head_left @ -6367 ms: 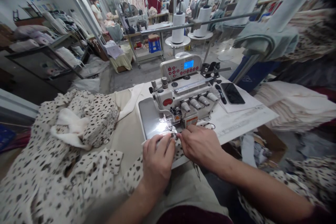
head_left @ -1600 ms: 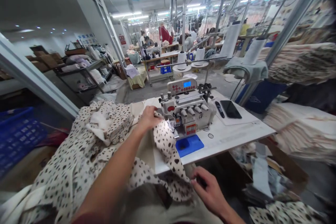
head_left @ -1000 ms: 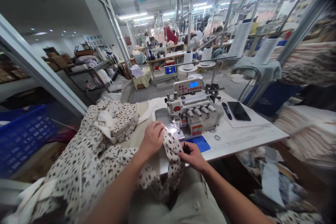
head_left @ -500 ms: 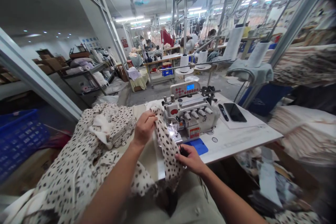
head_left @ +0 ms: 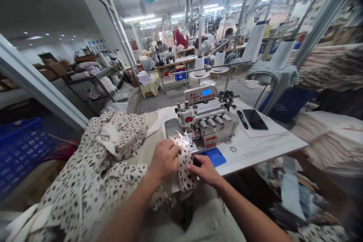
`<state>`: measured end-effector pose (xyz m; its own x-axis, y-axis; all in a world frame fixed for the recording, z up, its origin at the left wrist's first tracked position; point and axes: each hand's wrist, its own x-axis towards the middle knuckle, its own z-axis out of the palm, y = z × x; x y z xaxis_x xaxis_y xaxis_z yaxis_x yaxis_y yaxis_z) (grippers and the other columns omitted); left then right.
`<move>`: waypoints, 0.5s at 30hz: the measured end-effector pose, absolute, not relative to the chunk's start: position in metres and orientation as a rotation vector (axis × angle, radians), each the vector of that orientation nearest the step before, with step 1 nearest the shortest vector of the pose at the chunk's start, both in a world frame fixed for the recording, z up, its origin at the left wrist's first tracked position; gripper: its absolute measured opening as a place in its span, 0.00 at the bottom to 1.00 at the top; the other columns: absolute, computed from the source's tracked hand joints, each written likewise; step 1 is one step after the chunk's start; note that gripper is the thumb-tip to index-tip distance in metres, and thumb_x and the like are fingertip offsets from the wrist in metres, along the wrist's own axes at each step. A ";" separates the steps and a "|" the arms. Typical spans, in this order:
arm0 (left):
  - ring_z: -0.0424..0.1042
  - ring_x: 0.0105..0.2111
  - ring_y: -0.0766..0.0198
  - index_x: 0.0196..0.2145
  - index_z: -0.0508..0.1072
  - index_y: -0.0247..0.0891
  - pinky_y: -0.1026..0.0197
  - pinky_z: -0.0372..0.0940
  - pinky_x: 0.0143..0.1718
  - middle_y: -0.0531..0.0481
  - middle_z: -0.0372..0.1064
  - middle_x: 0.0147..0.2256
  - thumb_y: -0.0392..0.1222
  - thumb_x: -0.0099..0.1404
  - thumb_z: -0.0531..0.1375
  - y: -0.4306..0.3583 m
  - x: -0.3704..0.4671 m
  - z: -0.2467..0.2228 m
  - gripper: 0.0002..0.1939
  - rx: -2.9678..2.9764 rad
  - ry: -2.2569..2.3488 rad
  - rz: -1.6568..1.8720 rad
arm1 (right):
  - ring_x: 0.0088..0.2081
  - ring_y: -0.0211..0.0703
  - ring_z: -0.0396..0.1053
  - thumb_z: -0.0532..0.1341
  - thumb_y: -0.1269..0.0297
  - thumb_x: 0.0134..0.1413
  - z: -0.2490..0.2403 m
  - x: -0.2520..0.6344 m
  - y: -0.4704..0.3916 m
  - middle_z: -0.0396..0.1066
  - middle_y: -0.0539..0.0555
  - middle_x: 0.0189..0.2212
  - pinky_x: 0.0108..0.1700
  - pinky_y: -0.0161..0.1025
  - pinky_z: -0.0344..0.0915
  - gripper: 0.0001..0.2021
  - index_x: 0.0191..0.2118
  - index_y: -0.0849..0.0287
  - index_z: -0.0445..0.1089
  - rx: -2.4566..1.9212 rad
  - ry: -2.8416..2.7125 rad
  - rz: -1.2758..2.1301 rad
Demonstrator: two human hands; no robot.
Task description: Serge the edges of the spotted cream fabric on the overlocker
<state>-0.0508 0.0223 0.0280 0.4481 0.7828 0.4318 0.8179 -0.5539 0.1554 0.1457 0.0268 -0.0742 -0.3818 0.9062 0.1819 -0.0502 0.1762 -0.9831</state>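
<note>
A strip of cream fabric with dark spots (head_left: pixel 185 164) lies at the front of the overlock sewing machine (head_left: pixel 207 121), its far end by the presser foot area. My left hand (head_left: pixel 164 159) is closed on the strip's left edge, fingers curled over it. Pinching the right edge with thumb and fingers is my right hand (head_left: pixel 205 170), just below the machine's front. A small dark object (head_left: pixel 196 160) shows inside the right hand; its kind I cannot make out. More of the same spotted fabric (head_left: pixel 85 174) is heaped to the left.
On the white table (head_left: pixel 255 141) at the right lie a phone (head_left: pixel 255 119) and a dark pen-like tool (head_left: pixel 242 119). Thread cones (head_left: pixel 199 66) stand behind the machine. A blue basket (head_left: pixel 22 151) is at far left, and scraps fill a box (head_left: pixel 297 193) below right.
My left hand has come down and nearer to me along the fabric, and the strip's far end has dropped beside the machine. My right hand has hardly moved.
</note>
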 end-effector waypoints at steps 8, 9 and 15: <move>0.67 0.46 0.54 0.46 0.74 0.42 0.48 0.63 0.49 0.45 0.71 0.47 0.40 0.69 0.55 0.020 -0.045 0.020 0.11 -2.440 -1.515 -0.733 | 0.30 0.39 0.64 0.63 0.60 0.56 -0.067 0.147 0.021 0.70 0.48 0.27 0.36 0.35 0.61 0.08 0.32 0.60 0.73 -0.783 -1.753 1.178; 0.66 0.47 0.53 0.47 0.74 0.43 0.47 0.63 0.49 0.45 0.71 0.48 0.41 0.69 0.56 0.018 -0.044 0.019 0.11 -2.445 -1.506 -0.735 | 0.31 0.39 0.64 0.63 0.59 0.56 -0.066 0.148 0.021 0.70 0.48 0.27 0.36 0.35 0.62 0.09 0.32 0.60 0.72 -0.762 -1.743 1.183; 0.64 0.55 0.54 0.55 0.70 0.40 0.48 0.62 0.58 0.43 0.69 0.54 0.35 0.69 0.54 0.001 -0.032 0.005 0.18 -2.737 -1.189 -0.865 | 0.31 0.40 0.63 0.65 0.50 0.55 -0.070 0.149 0.023 0.70 0.49 0.28 0.36 0.36 0.62 0.16 0.33 0.60 0.73 -0.799 -1.645 1.200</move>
